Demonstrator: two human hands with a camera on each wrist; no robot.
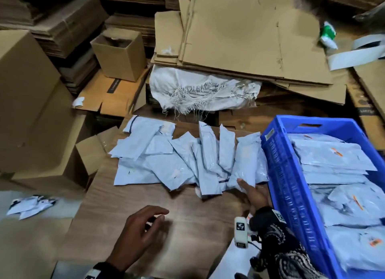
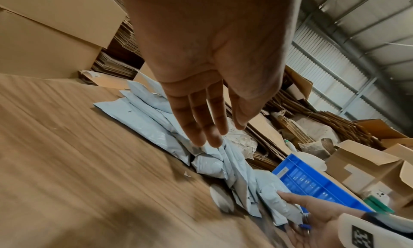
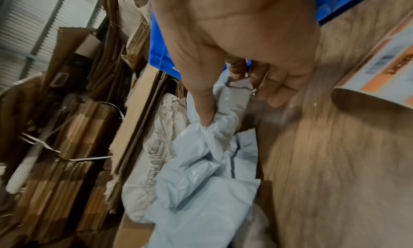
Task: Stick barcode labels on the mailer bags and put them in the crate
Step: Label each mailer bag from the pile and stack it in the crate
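Observation:
Several pale blue mailer bags point(image 1: 166, 162) lie in a loose pile on the wooden table point(image 1: 166, 237). My right hand point(image 1: 242, 185) pinches the near end of the rightmost mailer bag point(image 1: 248, 159), right beside the blue crate point(image 1: 291, 174). In the right wrist view the thumb point(image 3: 205, 117) presses into that bag point(image 3: 223, 128) and the fingers curl behind it. The crate holds several bags with orange-printed labels point(image 1: 337, 151). My left hand point(image 1: 160, 215) hovers open over bare table, near the pile and holding nothing; its fingers point(image 2: 201, 128) are straight. A curled strip of barcode labels point(image 3: 380, 66) lies at the table's near right.
Flattened cardboard sheets point(image 1: 250, 39) and a frayed white woven sack point(image 1: 198, 91) lie behind the pile. A small open carton point(image 1: 119, 53) and large cartons point(image 1: 31, 101) stand at the left. Torn paper scraps point(image 1: 31, 205) lie at the near left.

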